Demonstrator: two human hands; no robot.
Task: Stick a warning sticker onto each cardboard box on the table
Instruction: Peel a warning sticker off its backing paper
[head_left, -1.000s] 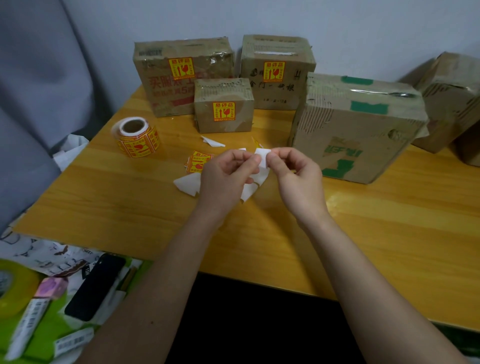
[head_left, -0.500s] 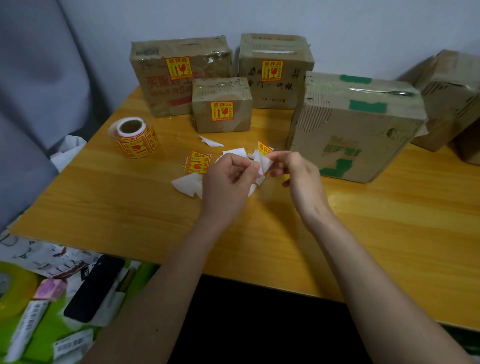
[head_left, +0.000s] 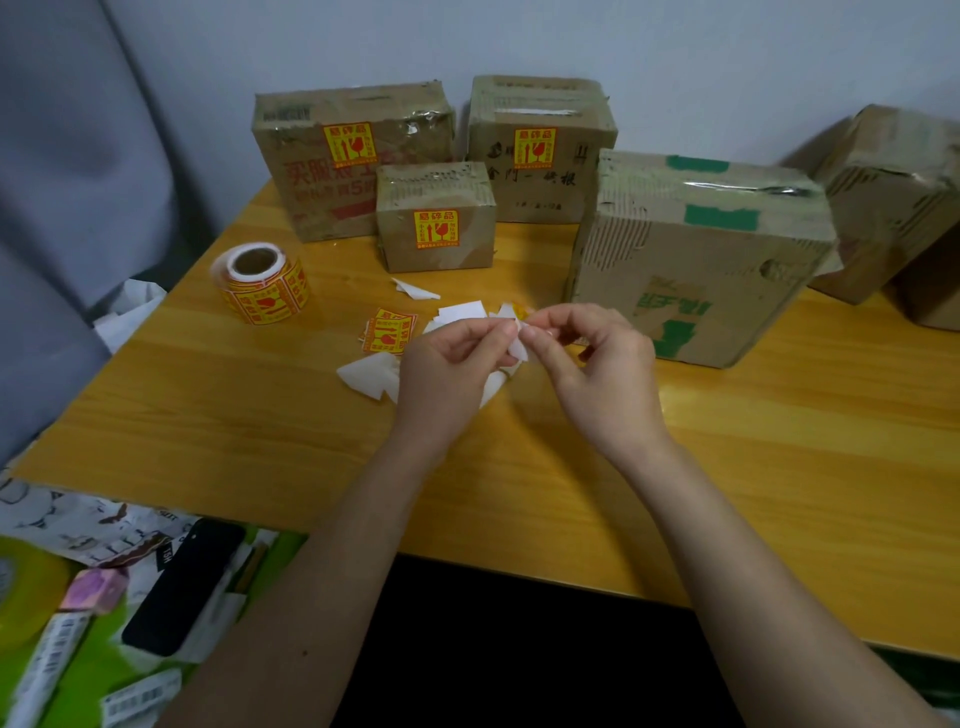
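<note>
Single head-worn wide-angle view, looking forward and down from the near edge of the wooden table (head_left: 260, 431). Both forearms enter from the bottom, close to the lens. Cardboard boxes (head_left: 696, 260) stand farther off against the wall (head_left: 675, 62) at the top. Floor clutter shows lower left. Edges bend from lens distortion.

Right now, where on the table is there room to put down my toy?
Bare wood lies along the table front edge, right of the right hand, and left between the sticker roll and that edge. Crowded: the back boxes and paper scraps.
</note>
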